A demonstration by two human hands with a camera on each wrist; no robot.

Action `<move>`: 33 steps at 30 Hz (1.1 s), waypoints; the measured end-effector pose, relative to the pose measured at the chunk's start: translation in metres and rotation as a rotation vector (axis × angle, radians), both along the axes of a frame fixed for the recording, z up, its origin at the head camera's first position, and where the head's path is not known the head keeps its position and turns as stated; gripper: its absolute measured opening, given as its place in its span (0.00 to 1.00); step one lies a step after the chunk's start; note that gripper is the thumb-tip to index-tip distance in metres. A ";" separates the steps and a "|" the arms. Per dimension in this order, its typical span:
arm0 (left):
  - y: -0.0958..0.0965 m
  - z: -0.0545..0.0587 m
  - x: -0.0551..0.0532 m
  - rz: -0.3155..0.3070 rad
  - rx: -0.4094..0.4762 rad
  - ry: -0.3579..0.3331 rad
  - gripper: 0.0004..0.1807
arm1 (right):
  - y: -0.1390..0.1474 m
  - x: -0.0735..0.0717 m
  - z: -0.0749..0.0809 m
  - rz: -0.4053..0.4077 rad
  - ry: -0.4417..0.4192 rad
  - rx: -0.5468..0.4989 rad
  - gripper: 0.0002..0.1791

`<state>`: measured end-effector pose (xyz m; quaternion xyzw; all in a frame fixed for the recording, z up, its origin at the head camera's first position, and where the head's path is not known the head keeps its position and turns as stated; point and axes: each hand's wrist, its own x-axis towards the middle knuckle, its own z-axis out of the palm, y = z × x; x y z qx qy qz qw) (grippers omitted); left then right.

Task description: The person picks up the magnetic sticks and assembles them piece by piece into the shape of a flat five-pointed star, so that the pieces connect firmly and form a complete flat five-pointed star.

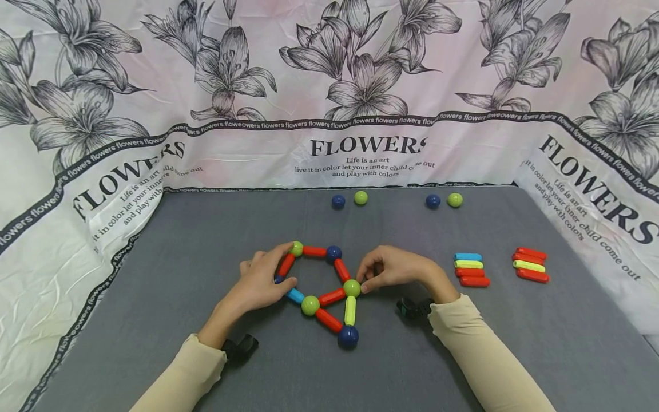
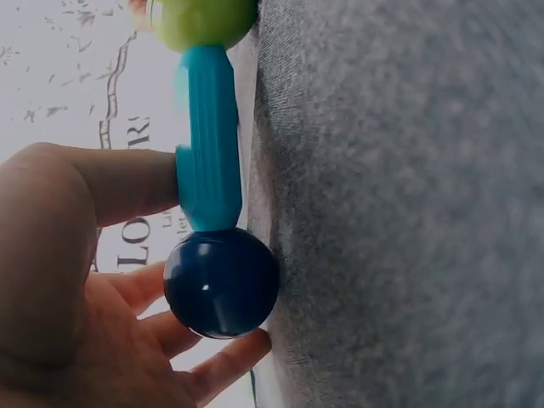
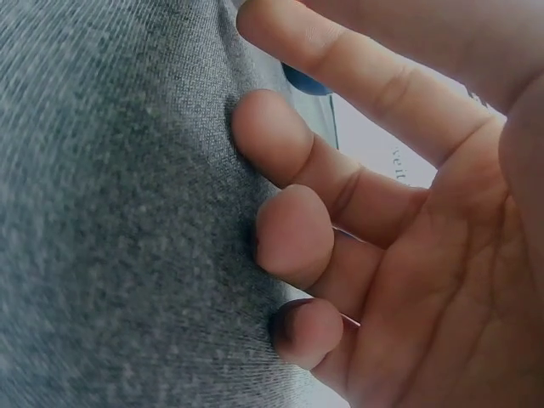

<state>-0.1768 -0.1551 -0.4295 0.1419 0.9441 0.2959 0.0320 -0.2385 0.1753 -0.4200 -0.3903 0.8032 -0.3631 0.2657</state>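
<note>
On the grey cloth lies a flat shape [image 1: 332,297] of coloured sticks and balls: a five-sided ring joined to a triangle. My left hand [image 1: 262,280] holds the ring's left side. Its thumb presses the light-blue stick [image 2: 212,140], and the other fingers reach around the navy ball [image 2: 221,285] and up to the upper green ball [image 1: 296,248]. My right hand [image 1: 393,268] has thumb and index fingertips at the right edge of the green corner ball [image 1: 352,288]. Its other fingers curl loosely over the cloth. A navy ball [image 1: 348,336] forms the triangle's near corner.
Two pairs of loose balls, one navy [image 1: 338,201] and one green [image 1: 361,197] in each, lie at the back. To the right are two stacks of sticks, one with a blue stick [image 1: 468,257], the other with red sticks [image 1: 532,276]. A flower-print cloth [image 1: 360,154] hangs behind.
</note>
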 end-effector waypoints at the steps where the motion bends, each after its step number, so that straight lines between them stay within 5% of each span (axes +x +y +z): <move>1: 0.000 0.000 0.000 -0.012 0.008 0.000 0.39 | 0.000 0.000 0.000 -0.001 -0.002 0.001 0.08; 16: 0.000 -0.001 0.001 -0.040 -0.007 0.033 0.15 | 0.000 0.000 0.000 0.002 -0.001 0.000 0.12; 33: -0.004 -0.002 0.000 -0.007 -0.001 0.049 0.13 | 0.001 -0.002 -0.002 -0.048 0.053 0.014 0.12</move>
